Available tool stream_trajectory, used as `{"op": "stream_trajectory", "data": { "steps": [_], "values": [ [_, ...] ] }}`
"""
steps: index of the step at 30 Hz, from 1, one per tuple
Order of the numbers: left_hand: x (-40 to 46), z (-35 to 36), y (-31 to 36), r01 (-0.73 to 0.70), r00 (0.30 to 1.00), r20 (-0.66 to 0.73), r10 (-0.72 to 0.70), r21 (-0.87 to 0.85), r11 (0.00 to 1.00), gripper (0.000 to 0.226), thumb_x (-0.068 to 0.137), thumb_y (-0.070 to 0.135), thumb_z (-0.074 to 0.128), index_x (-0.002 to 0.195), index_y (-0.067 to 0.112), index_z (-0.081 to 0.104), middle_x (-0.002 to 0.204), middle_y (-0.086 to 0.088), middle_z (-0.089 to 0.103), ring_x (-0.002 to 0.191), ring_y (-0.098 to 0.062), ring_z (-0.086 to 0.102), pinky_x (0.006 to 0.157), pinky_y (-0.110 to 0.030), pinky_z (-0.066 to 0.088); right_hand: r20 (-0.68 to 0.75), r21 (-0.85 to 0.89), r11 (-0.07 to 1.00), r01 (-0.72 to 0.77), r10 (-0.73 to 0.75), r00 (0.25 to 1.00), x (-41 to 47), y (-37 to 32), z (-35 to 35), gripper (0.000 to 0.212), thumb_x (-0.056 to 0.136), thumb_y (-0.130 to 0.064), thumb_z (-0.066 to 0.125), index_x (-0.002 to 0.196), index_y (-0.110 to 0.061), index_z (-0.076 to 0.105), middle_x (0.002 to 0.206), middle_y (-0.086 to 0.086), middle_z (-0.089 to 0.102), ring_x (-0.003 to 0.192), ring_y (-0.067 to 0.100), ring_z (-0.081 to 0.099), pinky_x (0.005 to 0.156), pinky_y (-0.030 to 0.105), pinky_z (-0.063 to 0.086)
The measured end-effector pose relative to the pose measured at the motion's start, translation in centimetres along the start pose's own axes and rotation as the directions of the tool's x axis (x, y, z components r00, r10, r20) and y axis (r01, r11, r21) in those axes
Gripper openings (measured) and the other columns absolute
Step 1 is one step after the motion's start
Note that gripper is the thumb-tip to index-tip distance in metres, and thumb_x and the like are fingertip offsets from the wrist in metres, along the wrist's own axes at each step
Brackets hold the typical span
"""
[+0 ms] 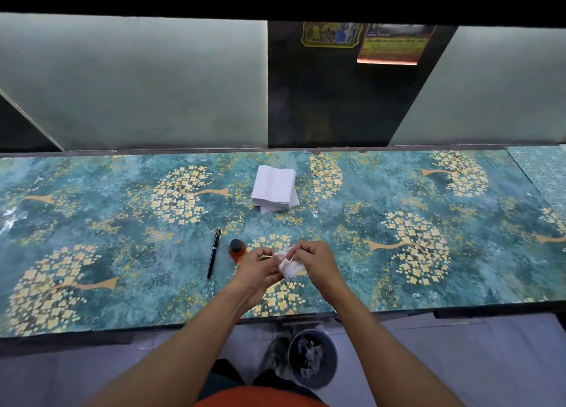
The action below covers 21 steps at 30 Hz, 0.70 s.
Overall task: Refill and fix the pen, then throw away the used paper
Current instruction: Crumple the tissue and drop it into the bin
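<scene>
A crumpled white tissue [289,267] is pinched between my left hand [258,269] and my right hand [312,261], just above the table's near middle. A thin gold-tinted part shows by my left fingers; I cannot tell what it is. A black pen [213,253] lies capped on the table left of my hands. Between the pen and my left hand stands a small ink bottle [236,250] with orange-red liquid and a dark cap. A stack of clean white tissues [274,188] sits farther back.
The table [398,192] has a teal cover with yellow flower trees and runs wall to wall. A grey bin [311,362] holding crumpled paper stands on the floor under the near edge, beside my foot.
</scene>
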<state>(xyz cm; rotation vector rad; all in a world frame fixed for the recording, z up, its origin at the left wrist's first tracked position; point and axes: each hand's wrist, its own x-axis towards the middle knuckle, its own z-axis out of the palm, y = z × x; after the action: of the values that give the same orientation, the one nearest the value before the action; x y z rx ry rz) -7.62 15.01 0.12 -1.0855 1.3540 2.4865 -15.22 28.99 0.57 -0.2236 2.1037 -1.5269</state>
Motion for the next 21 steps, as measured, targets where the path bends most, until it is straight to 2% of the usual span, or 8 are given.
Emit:
{"op": "stream_trajectory", "data": {
  "steps": [3,5,6,9,13,16,19,21],
  "values": [
    [-0.4,-0.3,0.2,-0.080,0.996,-0.021,0.083,0.118,0.990,0.013,0.091,-0.008,0.065,0.096,0.001,0.058,0.085,-0.016,0.069,0.070,-0.024,0.071,0.057,-0.032,0.058,-0.051,0.039,0.999,-0.023,0.025,0.998,-1.0,0.0,0.6,0.014,0.087,-0.011,0.070,0.093,-0.023,0.073,0.087,0.005,0.074,0.077,0.016,0.066,0.069,0.034,0.053],
    [-0.6,-0.5,0.3,-0.128,0.990,-0.038,0.137,0.191,0.973,0.014,0.089,-0.007,0.068,0.096,0.001,0.059,0.084,-0.017,0.067,0.070,-0.025,0.069,0.056,-0.032,0.057,-0.073,0.116,0.989,-0.091,0.100,0.992,-1.7,0.1,1.2,0.032,0.086,-0.011,0.078,0.112,-0.025,0.066,0.097,0.005,0.074,0.086,0.020,0.072,0.073,0.036,0.059],
    [-0.9,-0.7,0.3,-0.153,0.985,-0.043,0.166,0.219,0.964,0.014,0.088,-0.007,0.069,0.095,0.001,0.060,0.084,-0.016,0.066,0.070,-0.026,0.068,0.056,-0.033,0.057,-0.080,0.167,0.977,-0.134,0.149,0.986,-2.0,0.1,1.6,0.035,0.085,-0.011,0.081,0.115,-0.021,0.065,0.100,0.008,0.075,0.091,0.024,0.073,0.076,0.038,0.061],
    [-2.1,-1.4,0.0,-0.213,0.976,0.001,0.220,0.249,0.945,0.016,0.084,-0.004,0.074,0.093,0.004,0.064,0.081,-0.012,0.068,0.070,-0.022,0.068,0.060,-0.035,0.057,-0.121,0.164,0.972,-0.167,0.188,0.975,-3.0,0.2,2.9,0.015,0.084,-0.011,0.080,0.095,-0.007,0.071,0.090,0.016,0.076,0.089,0.037,0.075,0.073,0.046,0.062],
    [-4.2,-2.6,-1.4,-0.211,0.976,0.079,0.202,0.122,0.970,0.021,0.081,-0.010,0.074,0.099,0.001,0.072,0.094,-0.015,0.074,0.087,-0.026,0.072,0.081,-0.040,0.060,-0.217,0.042,0.990,-0.132,0.138,0.966,-4.9,0.1,4.4,0.010,0.086,-0.013,0.074,0.080,-0.017,0.068,0.079,0.007,0.074,0.079,0.033,0.074,0.066,0.053,0.063],
    [-6.0,-3.9,-2.4,-0.264,0.964,0.025,0.264,0.148,0.953,0.018,0.080,-0.007,0.078,0.097,-0.003,0.075,0.097,-0.017,0.075,0.092,-0.026,0.071,0.090,-0.041,0.056,-0.189,0.024,0.997,-0.069,0.073,0.979,-6.8,0.0,5.6,0.008,0.081,-0.015,0.074,0.081,-0.022,0.071,0.080,-0.001,0.073,0.080,0.022,0.070,0.073,0.047,0.059],
    [-7.2,-5.2,-3.1,-0.305,0.948,-0.035,0.317,0.188,0.934,0.014,0.079,-0.004,0.080,0.092,0.000,0.077,0.092,-0.017,0.074,0.086,-0.021,0.072,0.081,-0.031,0.058,-0.141,0.136,0.990,-0.043,0.062,0.988,-9.2,0.1,6.8,0.021,0.074,-0.015,0.067,0.092,-0.019,0.079,0.090,0.003,0.078,0.086,0.019,0.071,0.081,0.046,0.058],
    [-7.9,-5.8,-3.6,-0.310,0.945,-0.049,0.323,0.178,0.934,0.013,0.078,-0.005,0.080,0.089,0.001,0.077,0.086,-0.014,0.074,0.080,-0.019,0.073,0.076,-0.029,0.057,-0.112,0.126,0.992,-0.008,0.022,0.993,-10.9,0.4,7.4,0.031,0.077,-0.010,0.072,0.106,-0.014,0.079,0.100,0.004,0.079,0.094,0.017,0.073,0.088,0.041,0.059]
  ]
}}
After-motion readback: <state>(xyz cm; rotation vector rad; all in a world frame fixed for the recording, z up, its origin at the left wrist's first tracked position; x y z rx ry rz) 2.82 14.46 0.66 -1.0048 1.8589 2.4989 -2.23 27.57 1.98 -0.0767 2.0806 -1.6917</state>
